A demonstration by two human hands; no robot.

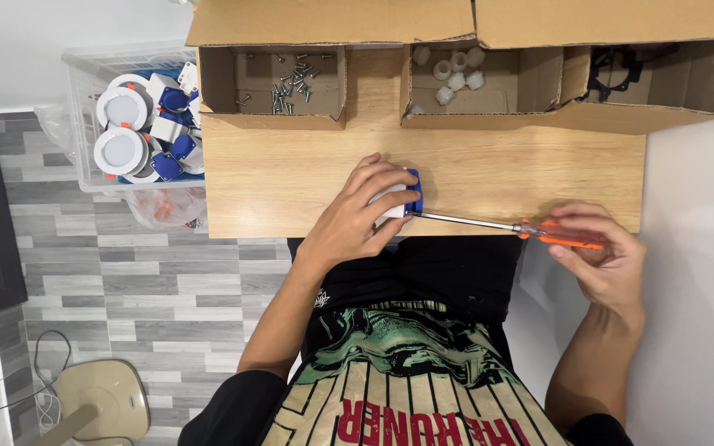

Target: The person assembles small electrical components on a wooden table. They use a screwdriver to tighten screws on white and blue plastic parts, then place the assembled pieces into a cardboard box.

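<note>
**Q:** Head view, containers: what do you have along the far edge of the table [291, 177]?

**A:** You have three open cardboard compartments. The left box [223, 83] holds loose screws [293, 81]; the middle box [539, 78] holds small white plastic caps [454, 70]; the right box [696, 83] holds black brackets [613, 70], partly hidden by its wall. Left of the table, a clear plastic bin [76, 107] on the floor holds round white lamp fittings [123, 130] with blue and white driver units.

**Q:** And the piece in your hands?

**A:** Your left hand [357, 219] clamps a small white-and-blue unit [405, 198] against the near table edge, fingers curled over its top, hiding most of it. Your right hand [605, 256] pinches the orange handle of a screwdriver [522, 225], fingers closed on it; the metal shaft lies nearly level, its tip meeting the unit's right side.

**Q:** Surroundings?

**A:** Grey plank floor [126, 272] lies to the left, a beige fan base [101, 400] nearest the bottom-left corner.
</note>
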